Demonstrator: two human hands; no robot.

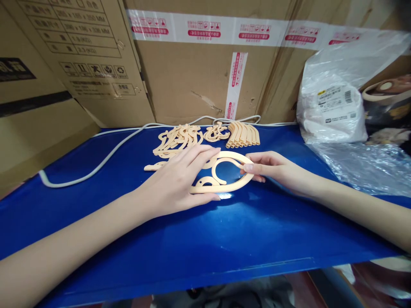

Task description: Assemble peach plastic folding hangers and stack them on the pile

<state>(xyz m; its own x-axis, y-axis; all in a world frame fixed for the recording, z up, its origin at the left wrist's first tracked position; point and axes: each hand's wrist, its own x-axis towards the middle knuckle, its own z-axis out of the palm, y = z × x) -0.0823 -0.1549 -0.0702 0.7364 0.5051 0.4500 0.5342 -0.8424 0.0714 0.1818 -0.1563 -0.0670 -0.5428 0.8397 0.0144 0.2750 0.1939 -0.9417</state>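
Reaching from eight o'clock, the left hand (pixel 178 179) grips the central cream hanger (pixel 229 186) palm-down, fingers spread wide; from four o'clock, the right hand (pixel 268 166) pinches its three-o'clock tip.

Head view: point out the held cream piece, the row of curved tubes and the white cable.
Held cream piece (pixel 231 187): head view, on its lower curved arm.
Curved tubes (pixel 243 135): head view, mid-row.
White cable (pixel 59 185): head view, on its near-left bend.
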